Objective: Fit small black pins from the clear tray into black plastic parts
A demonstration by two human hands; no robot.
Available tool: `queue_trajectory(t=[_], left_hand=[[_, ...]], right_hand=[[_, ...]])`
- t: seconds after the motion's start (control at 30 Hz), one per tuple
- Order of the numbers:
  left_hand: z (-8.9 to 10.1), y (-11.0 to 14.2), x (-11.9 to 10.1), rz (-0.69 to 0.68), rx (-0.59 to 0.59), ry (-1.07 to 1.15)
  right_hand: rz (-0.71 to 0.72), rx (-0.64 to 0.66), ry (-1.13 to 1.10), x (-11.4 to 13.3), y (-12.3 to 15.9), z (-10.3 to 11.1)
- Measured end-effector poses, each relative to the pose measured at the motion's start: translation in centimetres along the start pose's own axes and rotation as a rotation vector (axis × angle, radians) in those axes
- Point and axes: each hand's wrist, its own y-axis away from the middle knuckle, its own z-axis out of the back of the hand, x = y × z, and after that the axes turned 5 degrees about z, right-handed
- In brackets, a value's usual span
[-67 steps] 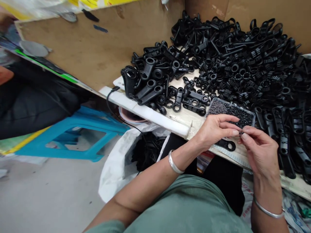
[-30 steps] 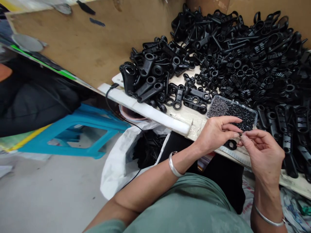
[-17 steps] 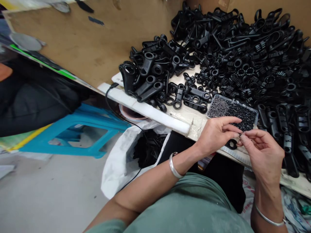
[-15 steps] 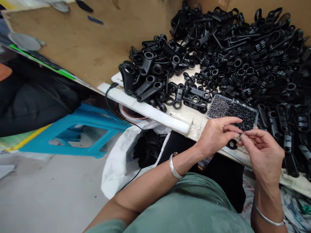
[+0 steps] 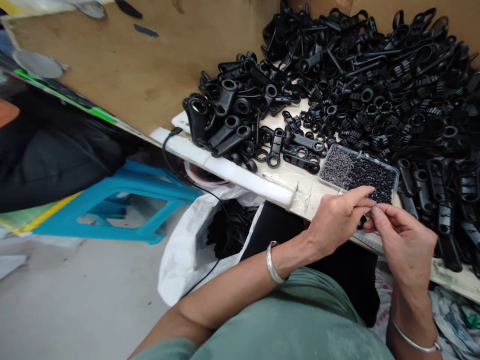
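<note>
My left hand and my right hand meet fingertip to fingertip at the table's front edge. Both are closed in a pinch around something too small to make out. A black ring-shaped part shows just below the fingertips, mostly covered by my left hand. Right behind the hands stands a clear plastic box, partly covered by my left fingers. It holds tiny grey pieces on its left side and tiny black pieces on its right.
Black plastic arm-shaped parts and toothed rings are heaped across the table. A white foam strip lines the front edge. Below are a white sack of black parts, a cable and a blue stool.
My left hand has turned and shifted slightly right, its fingers now closer against my right fingertips. The black ring is more hidden than before. My right hand has barely moved.
</note>
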Motion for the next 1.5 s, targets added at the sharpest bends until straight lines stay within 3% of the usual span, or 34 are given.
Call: queue_trajectory(t=[0.23,0.37,0.43,0.57,0.67,0.93,1.23,1.5], left_hand=[[0.0,-0.2,0.0,0.07,0.064,0.084],[1.2,-0.5,-0.1,0.074,0.164,0.152],[2.3,-0.4,0.0,-0.004,0.178,0.056],[4.4,0.4,1.0,-0.215,0.215,-0.337],[4.6,1.1,2.2,-0.258,0.299,-0.516],[3.2,2.8,3.2,-0.264,0.132,-0.471],[3.0,3.1,3.1,-0.201,0.168,-0.464],[2.8,3.3,3.4,-0.252,0.131,-0.428]], right_hand=[[0.231,-0.077,0.288,-0.8,0.0,-0.5],[0.241,-0.075,0.266,-0.8,-0.3,-0.3],[0.214,-0.072,0.243,-0.9,-0.5,0.1],[0.201,-0.025,0.291,-1.7,-0.4,1.1],[0.244,0.065,0.314,-2.2,0.1,1.7],[0.371,0.206,0.415,-1.7,1.4,1.7],[0.611,0.236,0.618,-1.8,1.5,0.7],[0.559,0.356,0.872,0.6,1.6,0.0]])
